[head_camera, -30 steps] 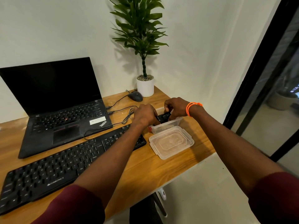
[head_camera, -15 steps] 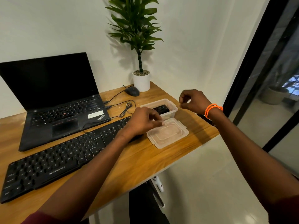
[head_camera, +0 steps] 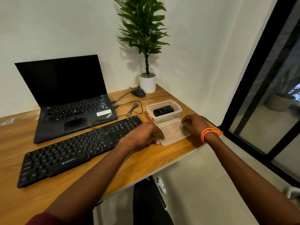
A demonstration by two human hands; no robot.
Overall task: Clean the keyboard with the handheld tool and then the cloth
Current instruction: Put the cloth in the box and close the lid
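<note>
A black external keyboard (head_camera: 78, 148) lies across the wooden desk (head_camera: 142, 161). To its right stands a clear plastic container (head_camera: 176, 109) with a black handheld tool (head_camera: 163, 110) inside. The container's clear lid (head_camera: 172, 132) lies flat in front of it. My left hand (head_camera: 143, 136) grips the lid's left front corner. My right hand (head_camera: 194, 125), with orange bands at the wrist, holds the lid's right edge. No cloth is visible.
An open black laptop (head_camera: 68, 98) sits behind the keyboard. A black mouse (head_camera: 138, 92) and a white potted plant (head_camera: 147, 83) stand at the back by the wall. Cables (head_camera: 133, 109) run between the laptop and the container. The desk's right edge is close to the lid.
Both hands left the tool lying in the container. They came down onto the lid and now hold it at either side.
</note>
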